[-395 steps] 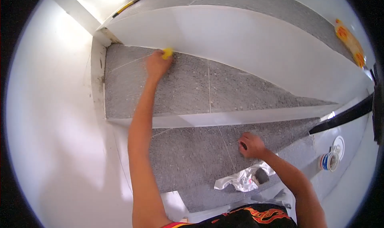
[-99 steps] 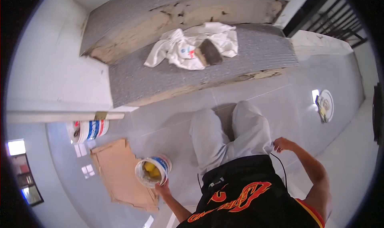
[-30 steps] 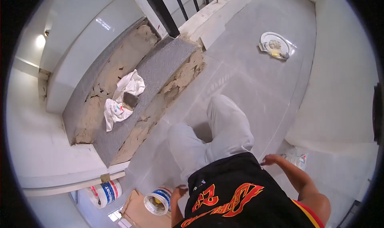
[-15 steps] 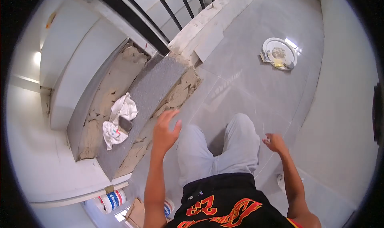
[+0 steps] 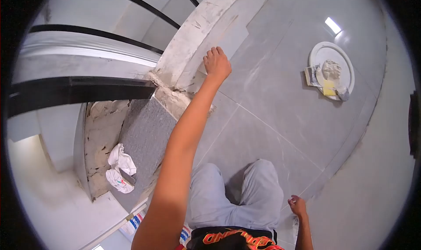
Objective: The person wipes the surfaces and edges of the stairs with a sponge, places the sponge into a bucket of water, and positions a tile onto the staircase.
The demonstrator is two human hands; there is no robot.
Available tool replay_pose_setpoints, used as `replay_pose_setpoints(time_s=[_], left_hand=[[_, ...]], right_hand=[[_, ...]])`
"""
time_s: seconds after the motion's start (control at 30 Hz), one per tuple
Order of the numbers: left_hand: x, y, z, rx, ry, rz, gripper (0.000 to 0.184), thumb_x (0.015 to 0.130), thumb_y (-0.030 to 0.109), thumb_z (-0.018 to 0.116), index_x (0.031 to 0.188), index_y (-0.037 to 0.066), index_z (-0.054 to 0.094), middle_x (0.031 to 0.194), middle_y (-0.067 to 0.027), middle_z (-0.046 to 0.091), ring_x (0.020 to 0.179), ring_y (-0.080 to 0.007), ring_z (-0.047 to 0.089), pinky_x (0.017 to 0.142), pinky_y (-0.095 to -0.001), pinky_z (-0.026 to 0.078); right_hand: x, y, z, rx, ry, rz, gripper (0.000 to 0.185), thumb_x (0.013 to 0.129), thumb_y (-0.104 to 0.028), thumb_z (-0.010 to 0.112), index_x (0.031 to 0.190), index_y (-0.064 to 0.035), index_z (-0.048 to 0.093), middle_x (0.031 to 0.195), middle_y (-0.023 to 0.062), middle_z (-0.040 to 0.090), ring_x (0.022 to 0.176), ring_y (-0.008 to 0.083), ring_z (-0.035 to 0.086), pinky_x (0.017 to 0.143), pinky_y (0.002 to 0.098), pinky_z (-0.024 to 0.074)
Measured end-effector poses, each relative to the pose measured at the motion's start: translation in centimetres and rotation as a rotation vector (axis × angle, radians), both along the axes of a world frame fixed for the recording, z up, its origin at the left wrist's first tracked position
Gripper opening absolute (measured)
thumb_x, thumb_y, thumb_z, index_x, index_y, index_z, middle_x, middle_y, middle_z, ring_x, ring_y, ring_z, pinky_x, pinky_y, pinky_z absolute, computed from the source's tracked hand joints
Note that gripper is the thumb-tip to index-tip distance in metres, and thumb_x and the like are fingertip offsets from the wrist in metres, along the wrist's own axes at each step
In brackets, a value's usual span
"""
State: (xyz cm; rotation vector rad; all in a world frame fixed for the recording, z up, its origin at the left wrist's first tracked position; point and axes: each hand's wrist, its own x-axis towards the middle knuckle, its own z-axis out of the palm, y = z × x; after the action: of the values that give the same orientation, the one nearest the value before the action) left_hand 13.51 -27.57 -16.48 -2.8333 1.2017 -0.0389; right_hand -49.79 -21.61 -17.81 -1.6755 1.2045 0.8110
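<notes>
My left hand (image 5: 218, 66) is stretched forward over a pale flat panel (image 5: 237, 39) that lies along the foot of the curved curb. Its fingers are curled, and whether they touch or grip the panel is hidden. Low on the right, near my knee, my right hand (image 5: 297, 205) is closed, with a small whitish spot at the fingertips too small to name. On the floor ahead to the right sits a round white lid (image 5: 314, 53) bearing a lump of beige paste (image 5: 332, 70), a yellow notched spreader (image 5: 329, 88) and other scrapers.
Black railing bars (image 5: 83, 88) rise from the rough curb (image 5: 193, 26) at the left. A grey stone step (image 5: 142, 131) holds a crumpled white cloth (image 5: 121, 162) with a dark block on it. Labelled buckets (image 5: 133, 222) stand below. A pale wall (image 5: 372, 162) closes the right side.
My left hand has moved forward to the curb panel, and its fingers have curled. The view has shifted toward the railing; my right hand stays low beside my knee.
</notes>
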Motion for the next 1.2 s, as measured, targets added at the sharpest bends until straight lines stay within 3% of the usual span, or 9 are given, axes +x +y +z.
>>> replay_pose_setpoints(time_s=[0.2, 0.3, 0.37, 0.47, 0.57, 0.8, 0.9, 1.03, 1.2], left_hand=[[1.7, -0.8, -2.6, 0.009, -0.268, 0.119, 0.044, 0.074, 0.016, 0.06, 0.114, -0.001, 0.051, 0.108, -0.0121, 0.051, 0.098, -0.0251, 0.048, 0.082, -0.0387, 0.039], [2.6, -1.3, -2.0, -0.009, -0.215, 0.101, 0.035, 0.075, 0.012, 0.06, 0.107, 0.002, 0.054, 0.104, -0.0119, 0.051, 0.092, -0.0252, 0.049, 0.078, -0.0398, 0.04], [2.3, -1.4, -2.2, -0.073, -0.103, 0.037, 0.025, 0.075, 0.009, 0.059, 0.099, 0.005, 0.056, 0.101, -0.0129, 0.052, 0.089, -0.0279, 0.053, 0.075, -0.0424, 0.044], [1.5, -2.1, -3.1, -0.153, 0.082, 0.133, 0.019, 0.076, 0.011, 0.06, 0.093, 0.004, 0.057, 0.099, -0.0151, 0.056, 0.086, -0.0337, 0.059, 0.073, -0.0458, 0.048], [-0.3, -1.2, -1.5, -0.272, 0.227, 0.165, 0.018, 0.077, 0.012, 0.06, 0.092, 0.003, 0.057, 0.098, -0.0159, 0.058, 0.087, -0.0356, 0.06, 0.073, -0.0455, 0.048], [-9.8, 8.8, 10.8, -0.573, 0.386, 0.009, 0.014, 0.076, 0.015, 0.062, 0.083, 0.004, 0.056, 0.085, -0.0124, 0.061, 0.078, -0.0335, 0.06, 0.068, -0.0427, 0.047], [-13.4, 16.3, 17.2, -0.745, 0.335, -0.034, 0.016, 0.074, 0.017, 0.066, 0.08, 0.006, 0.056, 0.079, -0.0084, 0.061, 0.075, -0.0287, 0.061, 0.063, -0.0392, 0.047], [-15.4, 26.9, 24.9, -0.742, 0.255, 0.093, 0.015, 0.074, 0.019, 0.067, 0.082, 0.009, 0.06, 0.078, -0.0066, 0.063, 0.07, -0.0267, 0.062, 0.062, -0.0354, 0.047], [-13.4, 37.1, 29.3, -0.642, -0.014, 0.231, 0.015, 0.075, 0.02, 0.067, 0.085, 0.01, 0.061, 0.08, -0.0087, 0.065, 0.073, -0.0269, 0.063, 0.065, -0.0368, 0.047]], right_hand=[[0.4, 0.0, 0.0, 0.118, -0.039, -0.144, 0.036, 0.08, -0.024, 0.061, 0.107, 0.0, 0.06, 0.091, 0.019, 0.065, 0.083, 0.0288, 0.065, 0.075, 0.0363, 0.0496], [1.6, -1.4, -0.2, 0.147, -0.124, -0.217, 0.036, 0.081, -0.021, 0.059, 0.106, 0.0047, 0.059, 0.09, 0.02, 0.065, 0.081, 0.026, 0.064, 0.07, 0.0338, 0.0505], [2.0, -2.1, 0.1, 0.185, -0.194, -0.478, 0.033, 0.085, -0.016, 0.057, 0.11, 0.0049, 0.055, 0.082, 0.0103, 0.063, 0.065, 0.0155, 0.06, 0.055, 0.0276, 0.0491], [2.5, -2.9, 1.7, 0.164, -0.238, -0.636, 0.031, 0.087, -0.016, 0.054, 0.111, 0.0034, 0.053, 0.085, 0.0089, 0.062, 0.066, 0.0151, 0.059, 0.055, 0.027, 0.0491], [0.2, -2.0, 0.4, 0.11, -0.192, -0.584, 0.029, 0.087, -0.016, 0.055, 0.108, 0.0034, 0.055, 0.081, 0.0085, 0.062, 0.064, 0.0145, 0.059, 0.053, 0.0257, 0.0482], [-2.2, 1.3, -2.5, 0.016, -0.246, -0.383, 0.027, 0.086, -0.017, 0.056, 0.103, 0.0037, 0.057, 0.076, 0.0079, 0.061, 0.057, 0.0136, 0.057, 0.05, 0.0249, 0.0468], [-3.3, 2.1, -4.3, -0.177, -0.358, -0.077, 0.026, 0.086, -0.015, 0.056, 0.103, 0.0044, 0.057, 0.076, 0.009, 0.061, 0.057, 0.0137, 0.057, 0.05, 0.0249, 0.0465], [-5.2, 3.2, -4.9, -0.258, -0.488, -0.035, 0.026, 0.085, -0.015, 0.056, 0.101, 0.0052, 0.058, 0.075, 0.011, 0.061, 0.059, 0.0153, 0.059, 0.05, 0.0267, 0.0473], [-7.4, 3.6, -6.7, -0.324, -0.463, 0.048, 0.025, 0.083, -0.014, 0.058, 0.098, 0.0056, 0.059, 0.074, 0.0123, 0.062, 0.057, 0.0169, 0.06, 0.05, 0.0286, 0.0477]])
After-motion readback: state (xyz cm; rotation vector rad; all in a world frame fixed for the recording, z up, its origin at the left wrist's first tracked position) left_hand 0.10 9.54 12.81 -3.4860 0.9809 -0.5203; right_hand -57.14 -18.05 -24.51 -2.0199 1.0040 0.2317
